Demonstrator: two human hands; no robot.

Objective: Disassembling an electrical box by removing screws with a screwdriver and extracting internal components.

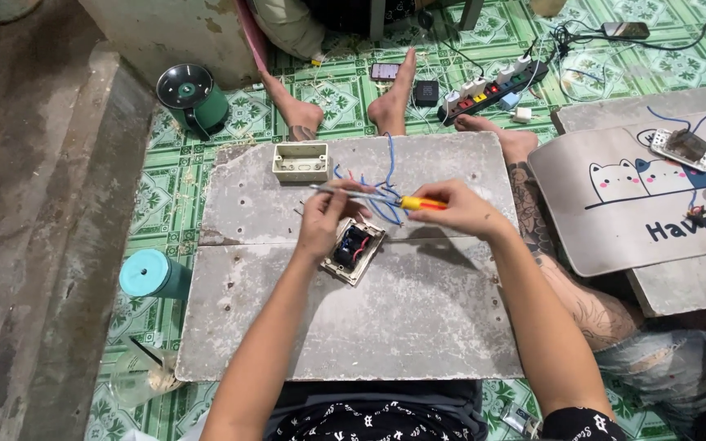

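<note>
Just left of the frame's centre, the left hand [324, 222] curls over a square beige wall-switch module with black inner parts [355, 249], lying back-up on the grey, pitted concrete slab serving as tabletop [418, 318]. Its fingers are closed around the module's upper left edge and also steady the metal shaft of a screwdriver with a yellow and orange handle [418, 202]. The right hand [461, 208], right of centre, has its fingers wrapped shut around that handle.

The module looks light, rigid plastic, probably brittle at its corners, and is best held by the frame edges, away from the terminals. Thin blue and red wires [386, 192] rising from it look springy and may tug it. An empty cream mounting box [301, 162] sits above it, apart.
</note>
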